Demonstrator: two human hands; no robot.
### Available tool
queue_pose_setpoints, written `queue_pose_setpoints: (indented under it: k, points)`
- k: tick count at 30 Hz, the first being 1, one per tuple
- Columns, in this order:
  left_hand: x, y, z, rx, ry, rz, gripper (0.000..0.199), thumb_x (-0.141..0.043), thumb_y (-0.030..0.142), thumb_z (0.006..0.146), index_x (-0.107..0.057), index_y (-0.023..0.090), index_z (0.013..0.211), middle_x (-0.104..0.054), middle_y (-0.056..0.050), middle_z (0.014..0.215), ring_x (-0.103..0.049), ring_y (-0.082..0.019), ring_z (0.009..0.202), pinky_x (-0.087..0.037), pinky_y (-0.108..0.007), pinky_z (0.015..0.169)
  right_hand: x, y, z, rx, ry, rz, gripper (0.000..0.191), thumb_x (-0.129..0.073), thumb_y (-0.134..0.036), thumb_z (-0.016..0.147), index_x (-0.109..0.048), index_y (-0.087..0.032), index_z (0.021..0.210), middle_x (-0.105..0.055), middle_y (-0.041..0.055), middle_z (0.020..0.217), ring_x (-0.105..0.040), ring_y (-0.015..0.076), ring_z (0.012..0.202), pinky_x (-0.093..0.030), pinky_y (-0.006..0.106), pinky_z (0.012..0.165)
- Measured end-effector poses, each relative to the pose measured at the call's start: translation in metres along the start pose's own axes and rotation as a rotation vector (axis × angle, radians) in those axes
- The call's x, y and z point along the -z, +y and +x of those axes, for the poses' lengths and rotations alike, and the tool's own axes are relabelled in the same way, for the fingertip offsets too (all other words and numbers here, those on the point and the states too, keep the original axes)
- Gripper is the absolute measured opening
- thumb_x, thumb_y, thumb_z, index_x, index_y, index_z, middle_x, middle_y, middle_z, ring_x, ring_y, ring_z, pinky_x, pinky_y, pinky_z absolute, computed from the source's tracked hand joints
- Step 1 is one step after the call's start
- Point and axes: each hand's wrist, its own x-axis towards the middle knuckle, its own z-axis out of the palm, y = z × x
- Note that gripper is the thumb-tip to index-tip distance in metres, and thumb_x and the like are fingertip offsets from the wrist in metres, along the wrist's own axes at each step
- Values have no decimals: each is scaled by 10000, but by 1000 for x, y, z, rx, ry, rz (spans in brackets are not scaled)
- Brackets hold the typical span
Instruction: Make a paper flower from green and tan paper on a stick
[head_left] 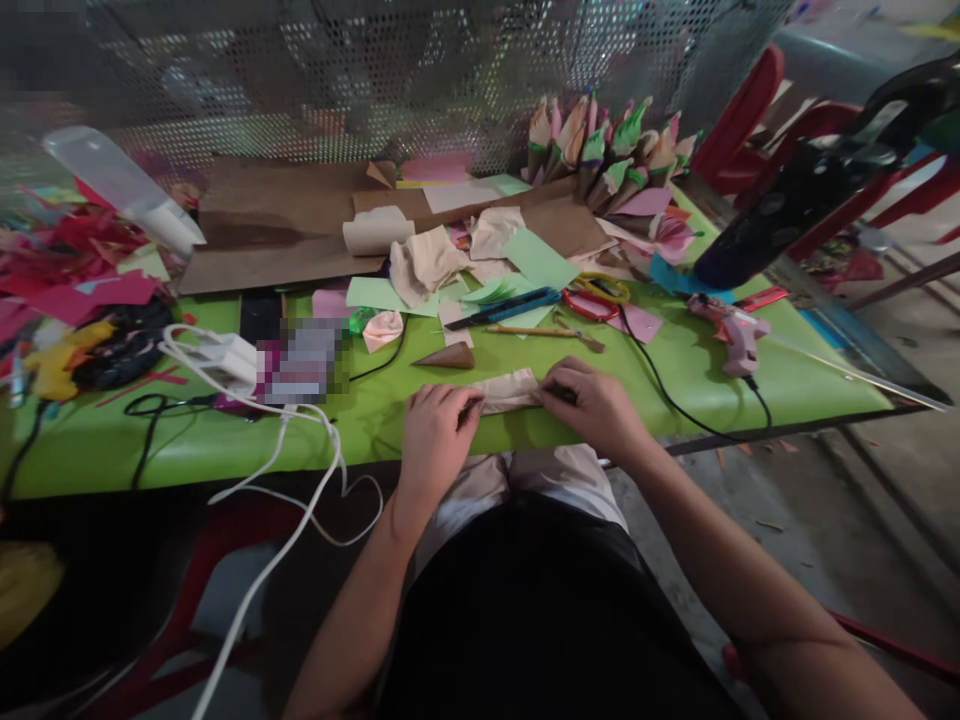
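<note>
A crinkled beige paper strip (508, 390) lies level near the front edge of the green table, stretched between both hands. My left hand (439, 435) has its fingers closed on the strip's left end. At the right end, my right hand (589, 400) pinches the paper, its fingertips partly hidden. Just behind my left hand rests a small brown paper cone (448, 356) on its side. Beyond it are a paintbrush (536, 331), a blue cutter knife (504, 308) and scissors (596, 298) with red and yellow handles.
Finished-looking paper cones (622, 150) with coloured tips stand bunched at the back. A pink glue gun (731, 335) and a dark bottle (780, 215) are on the right. White cables (330, 470) hang over the left front edge. Pink paper scraps (67, 270) pile up far left.
</note>
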Motion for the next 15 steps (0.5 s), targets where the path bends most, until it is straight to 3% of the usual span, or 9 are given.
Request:
queue_pose_setpoints:
  k: [4, 10, 15]
  points:
    - [-2, 5, 5, 38, -2, 75, 92, -661, 168, 879, -683, 208, 958, -693, -53, 928, -600, -253, 930, -440, -361, 797, -4, -1, 4, -2, 61, -29, 27, -663, -234, 861, -681, -217, 851, -668, 41, 890, -632, 177, 742, -447, 271, 645]
    - [-1, 4, -3, -39, -2, 90, 271, -564, 46, 876, -727, 239, 972, -674, -51, 938, -591, -245, 941, -439, -377, 818, 0, 4, -3, 156, -14, 61, 135, -603, -255, 935, -736, -230, 941, -686, 58, 912, -667, 201, 844, -495, 299, 748]
    - [4, 2, -6, -36, -33, 41, 156, -668, 177, 867, -733, 231, 998, -691, -47, 991, -607, -254, 1001, -426, -395, 869, 3, 4, -3, 136, -31, 22, 112, -653, -301, 912, -735, -225, 905, -683, 58, 911, -660, 204, 845, -480, 298, 739]
